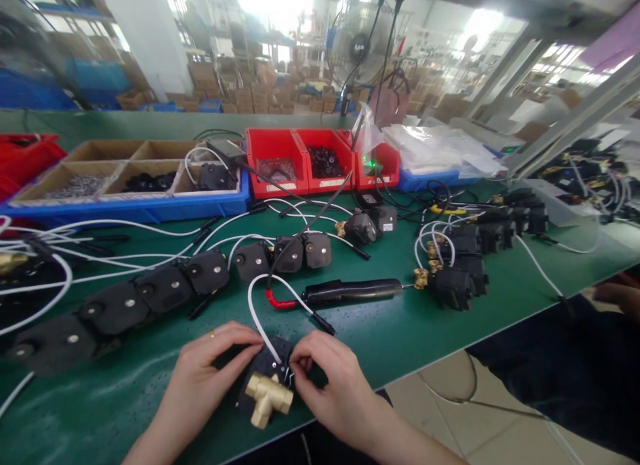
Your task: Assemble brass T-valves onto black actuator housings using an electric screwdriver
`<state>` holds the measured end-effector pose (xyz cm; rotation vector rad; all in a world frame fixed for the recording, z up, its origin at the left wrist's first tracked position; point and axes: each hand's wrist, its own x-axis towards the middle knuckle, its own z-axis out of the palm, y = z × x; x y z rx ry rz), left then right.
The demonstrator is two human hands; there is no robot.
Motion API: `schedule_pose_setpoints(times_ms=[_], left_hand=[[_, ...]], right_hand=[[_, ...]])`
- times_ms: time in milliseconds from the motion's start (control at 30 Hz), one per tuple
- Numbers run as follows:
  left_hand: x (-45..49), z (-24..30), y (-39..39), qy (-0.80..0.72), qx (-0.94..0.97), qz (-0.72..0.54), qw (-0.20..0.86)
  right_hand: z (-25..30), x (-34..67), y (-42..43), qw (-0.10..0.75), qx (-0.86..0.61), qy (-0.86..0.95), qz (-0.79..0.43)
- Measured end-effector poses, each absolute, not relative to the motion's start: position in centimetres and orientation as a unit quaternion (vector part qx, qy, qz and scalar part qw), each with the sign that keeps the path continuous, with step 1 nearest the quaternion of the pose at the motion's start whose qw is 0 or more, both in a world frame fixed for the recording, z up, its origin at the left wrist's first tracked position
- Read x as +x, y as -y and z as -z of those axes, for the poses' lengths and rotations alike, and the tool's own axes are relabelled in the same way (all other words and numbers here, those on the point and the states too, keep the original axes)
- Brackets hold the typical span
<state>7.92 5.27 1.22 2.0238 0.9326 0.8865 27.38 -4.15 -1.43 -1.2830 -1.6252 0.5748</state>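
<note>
Brass tee fitting [269, 394] on black valve body [267, 364] lies at near edge of green bench [400, 338], between both hands, stem pointing near. Left hand [200, 378] clasps body's left side. Right hand [327, 378] pinches its right edge, where white lead [257, 318] enters. Both equally close.

The valve unit [267, 385] lies at the near edge of the counter [400, 332], between my left hand [205, 372] and right hand [330, 378]. The screwdriver [353, 292] lies directly behind it. A row of housings [165, 288] runs behind to the left, assembled units [470, 252] sit to the right, and parts bins [323, 160] stand along the back.
</note>
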Motion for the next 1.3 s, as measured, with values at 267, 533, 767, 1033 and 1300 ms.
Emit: schedule_pose_setpoints(times_ms=[267, 533, 767, 1033, 1300], left_hand=[[7.3, -1.3, -5.8, -0.311, 0.804, -0.342, 0.373], [6.9, -1.2, -5.5, -0.294, 0.812, -0.335, 0.377], [6.8, -1.3, -5.1, -0.267, 0.844, -0.331, 0.328], [6.9, -2.0, -4.4, -0.273, 0.867, -0.35, 0.227], [6.5, -1.0, -3.9, -0.307, 0.842, -0.36, 0.261]], right_hand=[[1.8, 27.4, 4.1, 0.488, -0.521, 0.659, -0.237], [2.0, 27.5, 4.0, 0.494, -0.527, 0.657, -0.216], [1.9, 27.4, 4.0, 0.485, -0.528, 0.666, -0.207], [2.3, 27.1, 4.0, 0.488, -0.529, 0.665, -0.198], [2.3, 27.6, 3.9, 0.489, -0.495, 0.683, -0.222]])
